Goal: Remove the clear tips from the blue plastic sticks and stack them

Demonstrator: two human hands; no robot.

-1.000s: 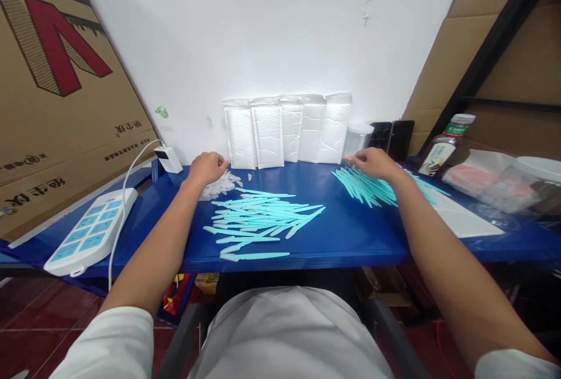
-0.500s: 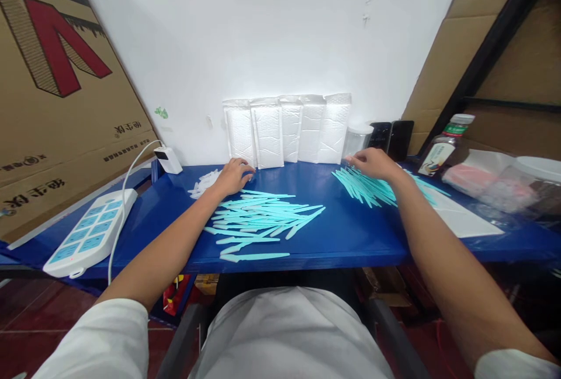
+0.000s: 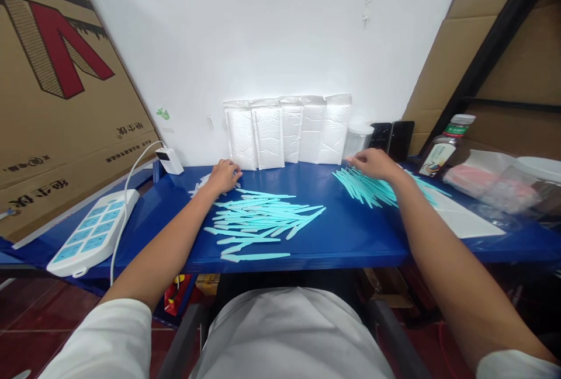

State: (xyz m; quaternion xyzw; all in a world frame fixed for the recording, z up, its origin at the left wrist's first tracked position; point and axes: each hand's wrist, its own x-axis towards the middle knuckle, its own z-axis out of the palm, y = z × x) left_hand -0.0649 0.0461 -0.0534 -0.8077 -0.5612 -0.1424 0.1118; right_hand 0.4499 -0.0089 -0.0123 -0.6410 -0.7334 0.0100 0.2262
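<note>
My left hand (image 3: 225,176) rests with bent fingers over a small pile of clear, whitish plastic pieces (image 3: 199,185); one small clear piece shows at its thumb. Just in front of it lies a loose heap of slim turquoise eyebrow razors (image 3: 267,215) with paler tips, pointing mostly sideways. My right hand (image 3: 372,164) is at the back right, thumb and fingertips pinched together above a second heap of turquoise razors (image 3: 366,186). Whatever lies between those fingertips is too small to make out. The wrist hides part of this heap.
Padded white mailers (image 3: 280,134) lean on the wall behind the blue table (image 3: 342,244). A clear jar (image 3: 357,139), dark phones (image 3: 401,141), a bottle (image 3: 445,145) and a bag with pink contents (image 3: 488,180) stand right. A power strip (image 3: 94,230) with a cable lies left.
My left hand has moved left, further over the clear pieces, with the small piece at its thumb. My right hand has stayed in place, and both razor heaps look unchanged.
</note>
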